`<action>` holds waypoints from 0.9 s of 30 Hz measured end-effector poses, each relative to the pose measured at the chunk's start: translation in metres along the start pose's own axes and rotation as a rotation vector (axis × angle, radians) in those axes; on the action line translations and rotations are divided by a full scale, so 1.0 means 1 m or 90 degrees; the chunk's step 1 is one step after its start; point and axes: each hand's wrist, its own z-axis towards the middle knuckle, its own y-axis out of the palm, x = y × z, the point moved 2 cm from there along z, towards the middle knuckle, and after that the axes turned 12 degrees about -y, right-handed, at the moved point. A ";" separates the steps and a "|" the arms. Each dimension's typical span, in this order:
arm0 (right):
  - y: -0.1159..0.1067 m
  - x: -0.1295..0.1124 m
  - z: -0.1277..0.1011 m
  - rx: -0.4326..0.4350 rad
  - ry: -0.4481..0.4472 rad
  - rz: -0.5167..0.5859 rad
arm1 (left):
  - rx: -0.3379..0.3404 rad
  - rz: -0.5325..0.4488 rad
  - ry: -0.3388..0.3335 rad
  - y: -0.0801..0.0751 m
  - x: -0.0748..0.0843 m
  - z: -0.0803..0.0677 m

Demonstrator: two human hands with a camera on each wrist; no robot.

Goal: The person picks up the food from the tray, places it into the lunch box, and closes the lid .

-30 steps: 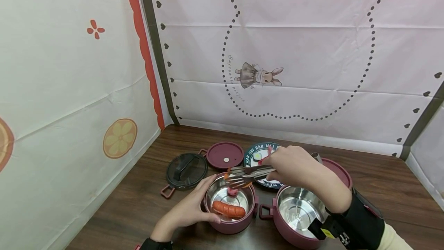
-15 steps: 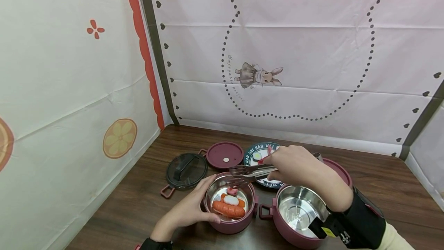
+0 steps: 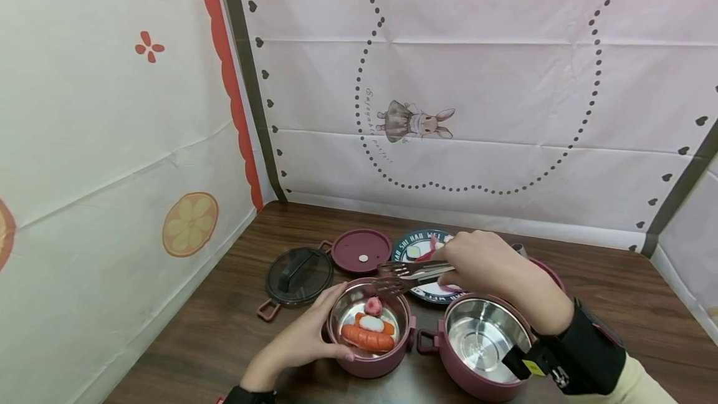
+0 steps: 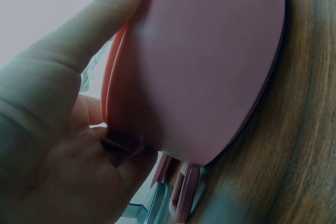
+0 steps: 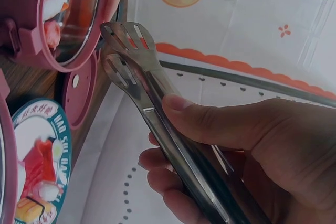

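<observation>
My left hand (image 3: pixel 308 335) grips the side of a small mauve pot (image 3: pixel 373 366), thumb near its front rim. Inside lie a scored sausage (image 3: pixel 367 337), a white-and-orange piece (image 3: pixel 371 323) and a pink piece (image 3: pixel 373 305). In the left wrist view, that hand's fingers are partly hidden behind the pot wall (image 4: pixel 205 66). My right hand (image 3: pixel 482 264) holds metal serving tongs (image 5: pixel 178 145) with slotted ends. The tong tips are spread slightly, with nothing between them, by the pot's far right rim. Beyond them is a plate (image 5: pixel 65 145) of toy-like food pieces, partly covered by the hand.
A larger mauve pot (image 3: pixel 471 376) with a bare steel inside stands right of the small one. Behind it, a mauve round thing is mostly hidden by the right arm. A dark glass lid (image 3: pixel 300 276) and a mauve lid (image 3: pixel 361 250) lie at the back left.
The white-and-orange piece left the tongs and now lies in the small pot behind the sausage. The tongs then spread and shifted right and up, toward the plate. The left hand stayed on the pot.
</observation>
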 end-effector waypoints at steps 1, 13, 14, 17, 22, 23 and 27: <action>0.000 0.002 0.000 -0.003 0.001 0.001 | 0.001 0.002 0.001 0.000 0.000 0.000; 0.015 0.039 -0.006 -0.026 0.071 0.015 | 0.005 0.004 0.009 0.000 0.000 0.000; 0.017 0.042 -0.008 -0.024 0.077 0.017 | 0.005 0.005 0.010 0.000 0.000 0.000; 0.022 0.052 -0.012 -0.016 0.092 0.023 | 0.006 0.007 0.011 0.000 -0.001 0.000; 0.028 0.065 -0.019 -0.008 0.125 0.034 | 0.005 0.006 0.010 0.001 -0.001 0.000; 0.029 0.067 -0.020 -0.007 0.130 0.034 | 0.005 0.006 0.009 0.001 -0.001 0.000; 0.033 0.077 -0.025 0.001 0.140 0.027 | 0.003 0.006 0.007 0.001 -0.002 0.001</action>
